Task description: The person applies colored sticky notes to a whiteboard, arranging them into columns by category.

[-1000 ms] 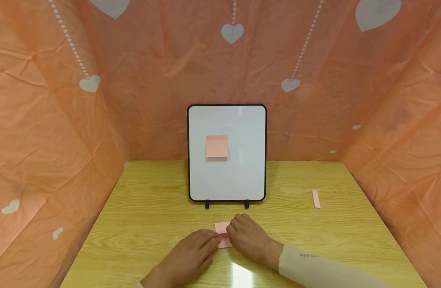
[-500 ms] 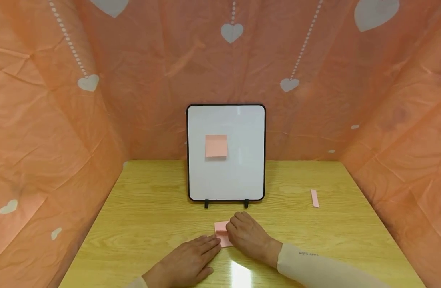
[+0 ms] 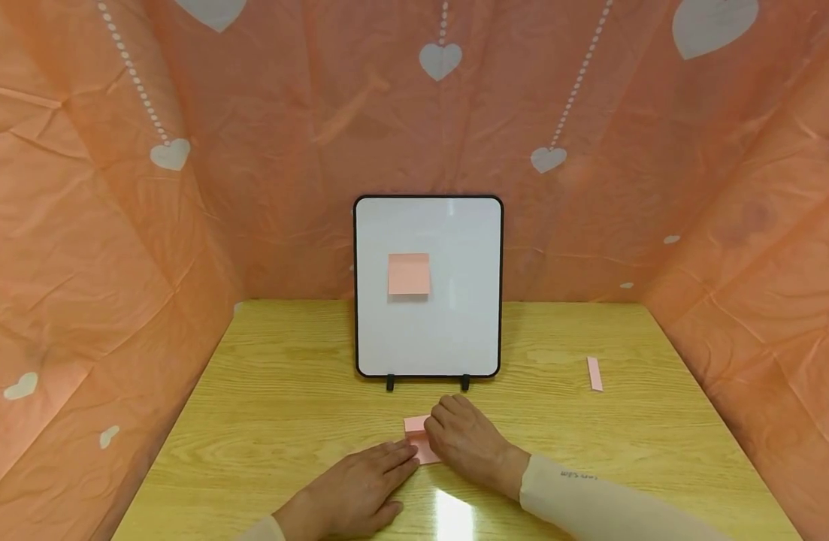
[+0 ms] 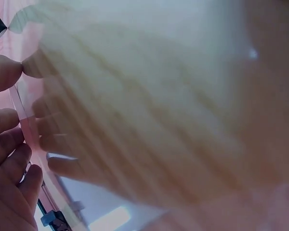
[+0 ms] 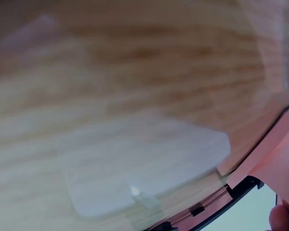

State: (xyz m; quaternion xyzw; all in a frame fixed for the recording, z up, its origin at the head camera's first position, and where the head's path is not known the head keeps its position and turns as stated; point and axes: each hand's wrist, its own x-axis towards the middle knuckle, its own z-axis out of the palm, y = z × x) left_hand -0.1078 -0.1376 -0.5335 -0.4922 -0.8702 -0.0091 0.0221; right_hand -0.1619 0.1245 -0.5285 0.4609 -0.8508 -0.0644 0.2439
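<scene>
A pink sticky note [image 3: 424,449] lies on the table just in front of the whiteboard, its far part folded over as a flap. My left hand [image 3: 363,481] rests flat at the note's left side, straight fingertips on the paper and thumb spread. From the right, my right hand [image 3: 471,439] pinches the note with curled fingers and covers its right part. In the right wrist view, the pink paper [image 5: 279,161] shows beside the fingertips [image 5: 282,219]. The left wrist view catches the left hand's fingers [image 4: 14,161] at its edge.
A black-framed whiteboard [image 3: 461,315] stands upright on two small black feet behind the hands. Another pink sticky note [image 3: 409,274] is stuck on it. A narrow pink strip [image 3: 594,373] lies on the wooden table [image 3: 285,376] at right. Orange cloth with hearts [image 3: 306,150] surrounds the table.
My left hand has flattened and its thumb has spread toward me. My right hand has shifted slightly away from me, and a fold line across the note shows more plainly.
</scene>
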